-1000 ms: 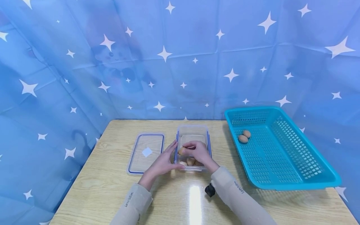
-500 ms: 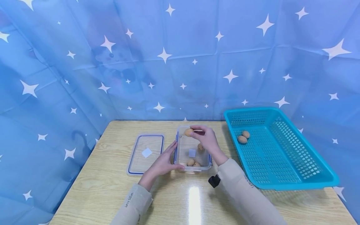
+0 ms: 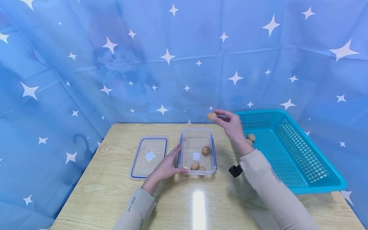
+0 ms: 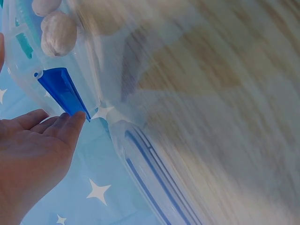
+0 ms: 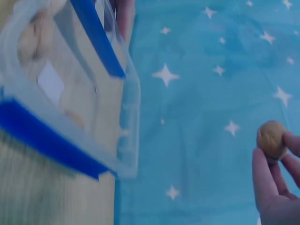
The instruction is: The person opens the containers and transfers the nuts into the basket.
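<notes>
Nearest the person, the left hand (image 3: pixel 164 167) is steadying the clear rectangular plastic box with blue side latches (image 3: pixel 202 173); too firm a push could, I judge, slide or tip it. Round tan walnuts (image 3: pixel 195 166) are lying by its near wall, and a jolt could set them rolling, along with the lone brown walnut (image 3: pixel 205 150) farther in. A sliding box could also bump the flat clear lid with a blue seal (image 3: pixel 149 145), which is lying just to its left. Farther off, the right hand (image 3: pixel 232 126) is holding one smooth tan walnut (image 3: pixel 212 116) in the air, beyond the box and left of the turquoise perforated plastic basket (image 3: pixel 287 159); a slipping fingertip could drop it at the table's far edge.

As for grip, the left fingers are extending nearly straight along the box's latch side, touching without wrapping, the thumb reaching the near corner. The right thumb and fingertips are pinching the lifted walnut, their gap closing to its width.
</notes>
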Action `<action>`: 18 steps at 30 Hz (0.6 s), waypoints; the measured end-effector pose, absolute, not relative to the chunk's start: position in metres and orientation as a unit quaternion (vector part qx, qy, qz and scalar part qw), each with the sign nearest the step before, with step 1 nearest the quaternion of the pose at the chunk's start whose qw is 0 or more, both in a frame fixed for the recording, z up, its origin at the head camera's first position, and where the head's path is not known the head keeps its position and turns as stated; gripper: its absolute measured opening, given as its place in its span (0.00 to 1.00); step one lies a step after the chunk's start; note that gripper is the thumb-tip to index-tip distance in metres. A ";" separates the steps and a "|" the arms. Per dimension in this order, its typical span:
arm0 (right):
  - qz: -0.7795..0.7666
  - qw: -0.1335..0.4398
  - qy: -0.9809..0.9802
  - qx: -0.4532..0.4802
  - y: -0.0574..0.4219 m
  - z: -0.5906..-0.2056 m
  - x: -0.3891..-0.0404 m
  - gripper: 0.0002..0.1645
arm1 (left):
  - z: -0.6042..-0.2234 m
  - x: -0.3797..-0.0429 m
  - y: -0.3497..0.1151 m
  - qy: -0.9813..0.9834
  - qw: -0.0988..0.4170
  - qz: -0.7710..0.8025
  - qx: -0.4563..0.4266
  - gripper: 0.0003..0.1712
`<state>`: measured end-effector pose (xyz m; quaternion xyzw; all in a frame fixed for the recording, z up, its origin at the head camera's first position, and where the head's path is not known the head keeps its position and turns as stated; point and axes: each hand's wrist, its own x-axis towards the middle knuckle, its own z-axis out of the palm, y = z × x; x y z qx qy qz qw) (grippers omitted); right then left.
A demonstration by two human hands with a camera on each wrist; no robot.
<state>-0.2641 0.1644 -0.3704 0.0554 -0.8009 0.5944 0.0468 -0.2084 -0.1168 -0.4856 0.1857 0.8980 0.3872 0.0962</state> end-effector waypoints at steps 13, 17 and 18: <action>0.596 0.124 -0.793 -0.036 0.230 -0.375 -0.280 0.30 | -0.485 -0.210 -0.118 0.898 0.099 0.387 0.186 0.64; 0.593 0.134 -0.791 -0.064 0.248 -0.381 -0.286 0.31 | -0.484 -0.209 -0.118 0.897 0.101 0.389 0.184 0.64; 0.593 0.136 -0.791 -0.070 0.252 -0.383 -0.288 0.31 | -0.484 -0.209 -0.118 0.897 0.102 0.389 0.182 0.64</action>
